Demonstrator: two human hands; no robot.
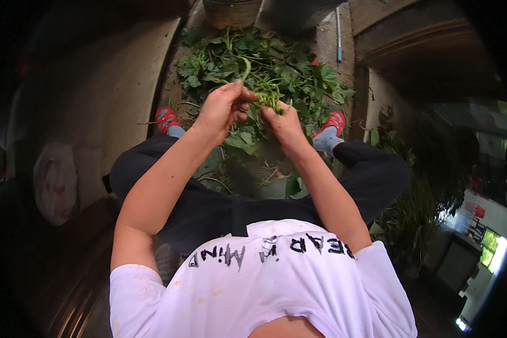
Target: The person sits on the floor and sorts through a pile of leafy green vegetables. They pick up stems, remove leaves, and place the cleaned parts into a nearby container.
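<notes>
My left hand [224, 107] pinches a single curved green stem [246, 69] between thumb and fingers, with its loose end pointing up. A small bundle of cut or stripped green stems [270, 98] is held in my right hand [284, 124]. The fingertips of the left hand reach the near side of that bundle. Below and beyond both hands spreads a heap of leafy green vines [274, 55] on the floor, between my feet. More loose leaves [241, 143] and stem scraps lie closer to me.
Red clog-like shoes [166, 119] flank the heap. A bucket-like container [232, 14] stands at its far side, and a thin pole with a teal end [339, 53] lies far right. Another dark mass of leafy stems [414, 211] sits at right. A whitish plastic bag [55, 183] is at left.
</notes>
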